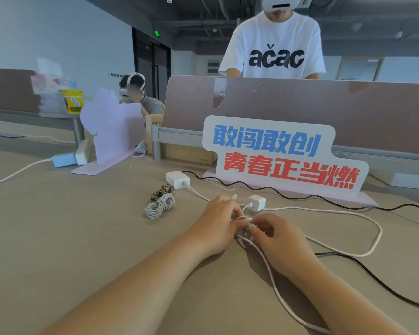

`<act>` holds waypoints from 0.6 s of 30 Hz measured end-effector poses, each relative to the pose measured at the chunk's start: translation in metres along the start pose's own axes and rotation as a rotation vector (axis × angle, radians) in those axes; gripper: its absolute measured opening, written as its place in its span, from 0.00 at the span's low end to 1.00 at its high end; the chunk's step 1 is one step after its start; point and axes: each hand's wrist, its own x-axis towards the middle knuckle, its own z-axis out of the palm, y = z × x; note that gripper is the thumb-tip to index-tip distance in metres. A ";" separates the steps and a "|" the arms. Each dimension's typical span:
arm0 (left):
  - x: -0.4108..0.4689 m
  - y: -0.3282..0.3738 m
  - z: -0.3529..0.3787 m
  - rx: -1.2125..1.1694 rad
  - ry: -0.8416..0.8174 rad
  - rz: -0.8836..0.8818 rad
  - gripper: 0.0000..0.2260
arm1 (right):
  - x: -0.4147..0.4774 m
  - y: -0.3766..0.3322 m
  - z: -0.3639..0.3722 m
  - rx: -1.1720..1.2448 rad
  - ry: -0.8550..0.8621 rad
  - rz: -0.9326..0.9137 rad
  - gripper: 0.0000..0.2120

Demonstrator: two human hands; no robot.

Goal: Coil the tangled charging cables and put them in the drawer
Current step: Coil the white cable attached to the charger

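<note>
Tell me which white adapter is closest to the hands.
The small adapter just beyond the left hand and right hand, which hold the white cable, near the sign. The larger adapter sits farther back-left.

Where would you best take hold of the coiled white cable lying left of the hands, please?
Probably at the narrow middle of the coil, where the loops bunch together, so that all the turns lift as one. Come from above and the near side: it lies flat on the desk, and a mottled bundle sits right at its far end.
</note>
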 end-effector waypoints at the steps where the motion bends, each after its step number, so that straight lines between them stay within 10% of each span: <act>1: 0.000 0.001 -0.001 0.003 -0.009 0.002 0.03 | 0.001 0.000 0.000 0.006 0.024 0.014 0.07; 18: -0.006 -0.046 -0.051 0.238 0.144 -0.450 0.14 | 0.030 -0.060 -0.007 0.777 0.080 0.327 0.08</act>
